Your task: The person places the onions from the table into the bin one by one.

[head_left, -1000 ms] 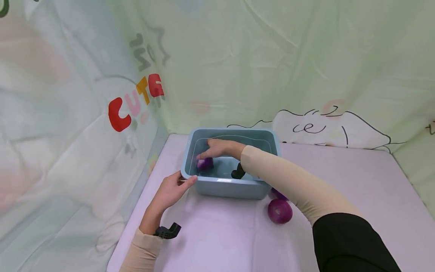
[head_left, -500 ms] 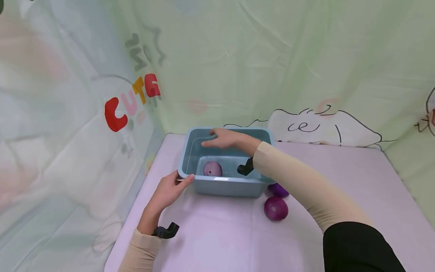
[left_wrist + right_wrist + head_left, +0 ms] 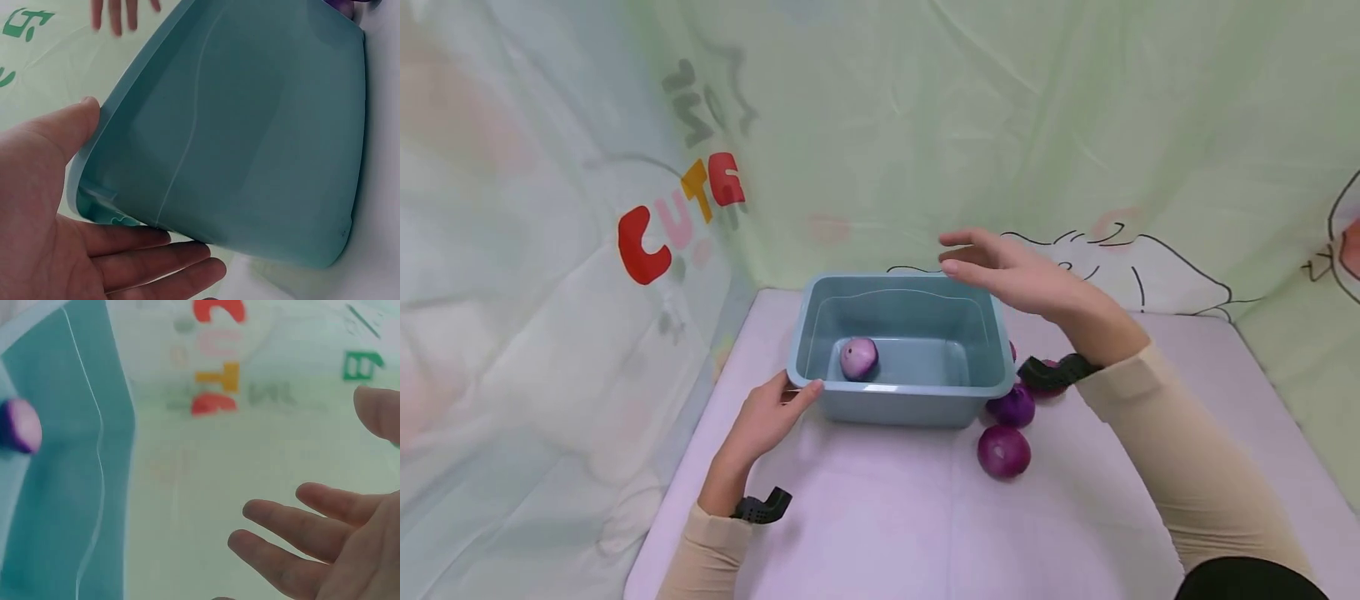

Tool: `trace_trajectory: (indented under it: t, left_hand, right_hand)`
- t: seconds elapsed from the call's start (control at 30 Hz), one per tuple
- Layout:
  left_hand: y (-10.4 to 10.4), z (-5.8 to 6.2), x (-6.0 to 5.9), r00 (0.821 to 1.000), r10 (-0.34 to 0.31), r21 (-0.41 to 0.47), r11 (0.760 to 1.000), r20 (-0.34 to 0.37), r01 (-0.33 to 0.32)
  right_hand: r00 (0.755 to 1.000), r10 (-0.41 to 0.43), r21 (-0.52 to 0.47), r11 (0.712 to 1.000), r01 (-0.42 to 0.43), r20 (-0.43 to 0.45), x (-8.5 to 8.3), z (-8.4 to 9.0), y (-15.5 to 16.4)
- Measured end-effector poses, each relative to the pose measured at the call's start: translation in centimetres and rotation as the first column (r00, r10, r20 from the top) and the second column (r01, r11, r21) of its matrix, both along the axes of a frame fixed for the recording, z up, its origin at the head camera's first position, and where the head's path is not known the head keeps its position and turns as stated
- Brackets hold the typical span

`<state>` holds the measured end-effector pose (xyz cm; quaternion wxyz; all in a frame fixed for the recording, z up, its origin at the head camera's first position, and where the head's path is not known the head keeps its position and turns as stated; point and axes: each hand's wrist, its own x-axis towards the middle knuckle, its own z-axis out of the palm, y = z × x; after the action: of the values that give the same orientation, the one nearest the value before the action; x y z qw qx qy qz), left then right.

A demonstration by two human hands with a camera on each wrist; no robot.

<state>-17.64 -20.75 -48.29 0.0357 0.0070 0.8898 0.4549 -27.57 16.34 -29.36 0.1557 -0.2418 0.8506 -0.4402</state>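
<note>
A blue plastic bin (image 3: 917, 389) stands on the table, with one red onion (image 3: 859, 359) lying inside at its left. My left hand (image 3: 769, 419) holds the bin's near left corner. In the left wrist view, that hand's thumb sits at the rim and its fingers (image 3: 156, 269) lie along the outer wall. Nothing is in my right hand (image 3: 1009, 272), which is raised above the bin's far right corner; in the right wrist view its fingers (image 3: 294, 528) are spread and relaxed. Beside the bin's right wall lie several more red onions (image 3: 1003, 452), some partly hidden by the right wrist and the bin.
A pale lilac cloth (image 3: 880, 508) covers the table. Printed green and white curtains (image 3: 865, 150) hang close behind the bin and along the left side. Both wrists carry black camera mounts (image 3: 763, 506).
My right hand has let go of the onion in the bin, then lifted out and moved right over the rim. That onion has rolled slightly. The left hand keeps its place at the corner.
</note>
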Motion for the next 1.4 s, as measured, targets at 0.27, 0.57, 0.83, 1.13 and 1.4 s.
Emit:
trace_trajectory:
  t: [0.27,0.57,0.83,1.13,1.4]
  left_hand:
    - [-0.2,0.1,0.0,1.000,-0.017,0.013,1.000,-0.008,0.017]
    - [-0.2,0.0,-0.2,1.000,-0.020,0.010,1.000,-0.007,0.020]
    - [-0.1,-0.1,0.1,1.000,-0.011,0.016,1.000,0.003,0.011]
    - [-0.1,-0.3,0.0,1.000,-0.008,0.008,1.000,-0.003,0.008]
    - [-0.1,-0.2,0.0,1.000,-0.004,0.008,1.000,-0.001,0.004]
  right_hand:
    - [0.981,-0.168,0.162,0.970,0.182,-0.096,2.2,-2.9,7.7]
    - [0.979,-0.151,0.368,0.910,0.191,-0.134,1.8,-10.5,12.3]
    - [0.986,-0.148,0.447,0.879,0.167,-0.078,1.8,-15.4,14.2]
    - [0.989,-0.142,0.435,0.888,0.149,-0.048,1.2,-18.7,14.5]
    - [0.992,-0.090,0.488,0.865,0.121,-0.086,0.9,-20.5,14.2]
